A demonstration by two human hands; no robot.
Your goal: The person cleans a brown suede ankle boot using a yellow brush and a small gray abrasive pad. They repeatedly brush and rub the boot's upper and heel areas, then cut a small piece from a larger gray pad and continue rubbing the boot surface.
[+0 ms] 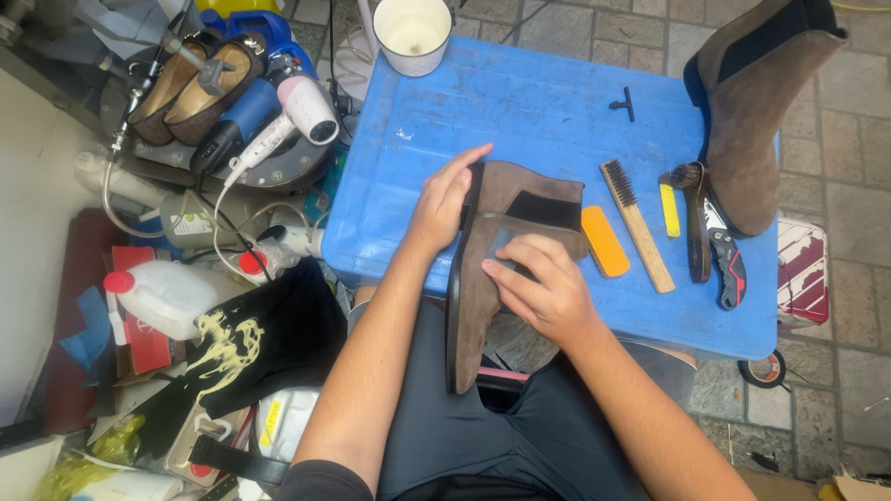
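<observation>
A brown suede boot [483, 278] lies on its side across the near edge of a blue plastic lid [548, 111] that serves as a work surface, its sole turned toward the left and its toe hanging over the person's lap. The left hand [444, 202] rests flat on the heel end of the boot, fingers stretched out and unclenched — steadying it rather than gripping. The right hand [543, 283] lies on the boot's side with its fingers curled and pressed against the suede; whether a small block sits under the fingertips I cannot tell.

Just beside the boot on the right lies an orange block [604, 241], then a wooden-handled brush [637, 225], a small yellow bar [669, 210], a dark brush [693, 218] and a pair of red and black cutters [726, 255]. The second brown boot [756, 121] stands at the far right corner. A white cup [412, 32] sits at the far edge of the lid. To the left, well apart from the hands — a white and pink hair dryer [302, 109], a pair of tan flat shoes [200, 85] and a white jug with a red cap [167, 295]
</observation>
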